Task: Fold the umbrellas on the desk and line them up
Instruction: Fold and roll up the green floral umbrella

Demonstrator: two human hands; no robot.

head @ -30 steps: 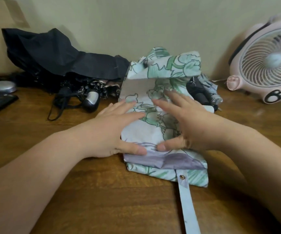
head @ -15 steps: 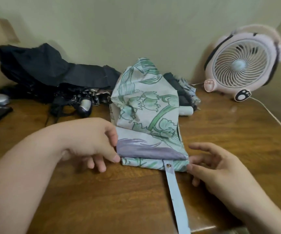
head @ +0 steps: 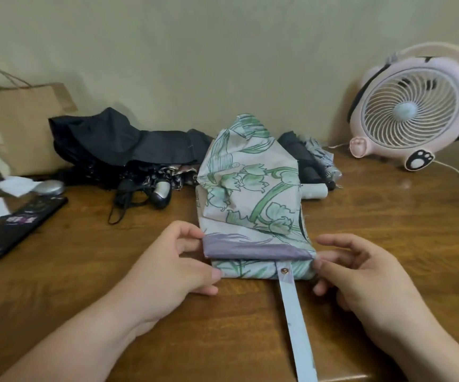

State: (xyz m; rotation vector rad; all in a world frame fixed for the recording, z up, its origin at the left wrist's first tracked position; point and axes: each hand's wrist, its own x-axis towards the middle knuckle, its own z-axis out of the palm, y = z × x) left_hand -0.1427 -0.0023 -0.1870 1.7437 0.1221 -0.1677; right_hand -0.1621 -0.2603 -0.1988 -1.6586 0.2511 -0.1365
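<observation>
Head view. Floral umbrella (head: 253,205) flat on wooden desk (head: 388,230), mid-frame, canopy bunched and peaked at far end, near edge doubled over under a purple band. Closing strap (head: 295,326) with snap stud (head: 285,270) trailing loose from near edge toward desk front.

Left hand (head: 173,266) at near-left corner: pinching fabric edge, curled forefinger on purple band, thumb against lower fold.

Right hand (head: 360,277) at near-right corner: fingers fairly straight and slightly apart, one fingertip touching fabric edge, thumb on desk just beside it, gripping nothing.

Behind-left of floral one: black umbrella (head: 118,142), loose unfolded heap against wall, handle and wrist loop toward camera.

Behind-right, just behind floral canopy: rolled bundle (head: 313,166), dark plus patterned fabric, pale handle end showing. One umbrella or two, cannot tell.

Pink animal-style fan (head: 413,111) at far right, white cable running off right.

Brown paper bag (head: 16,125) far left against wall. Dark phone (head: 16,224) and small silver oval object (head: 49,187) on desk at left.
</observation>
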